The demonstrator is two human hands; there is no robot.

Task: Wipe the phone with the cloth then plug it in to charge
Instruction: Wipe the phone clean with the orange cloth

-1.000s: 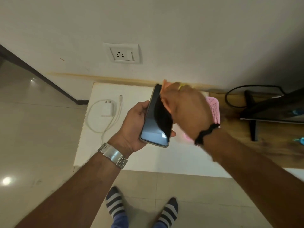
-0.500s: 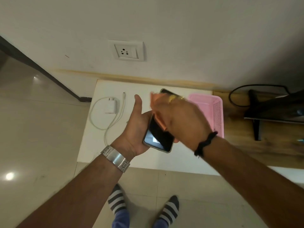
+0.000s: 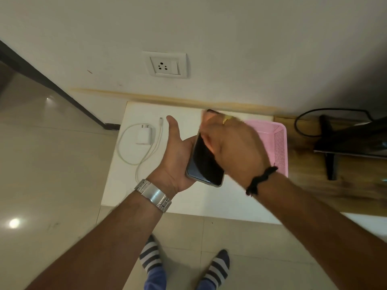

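Observation:
A dark phone (image 3: 204, 164) lies screen up in my left hand (image 3: 174, 155), held over the white table (image 3: 188, 197) with the thumb stretched out. My right hand (image 3: 234, 149) presses a pinkish cloth (image 3: 206, 141) against the upper part of the screen; the cloth is mostly hidden under the fingers and blurred. A white charger (image 3: 144, 135) with its coiled cable (image 3: 125, 151) rests on the table's left side, its free plug end (image 3: 160, 119) pointing toward the wall. The wall socket (image 3: 165, 64) is above the table.
A pink perforated basket (image 3: 276, 143) stands on the table behind my right hand. To the right, a wooden surface (image 3: 314, 170) carries a black stand and black cable (image 3: 301, 124). Tiled floor and my striped socks are below.
My right hand has rubbed the cloth down the screen and back up toward the top. The left hand's thumb has opened out from the phone's edge.

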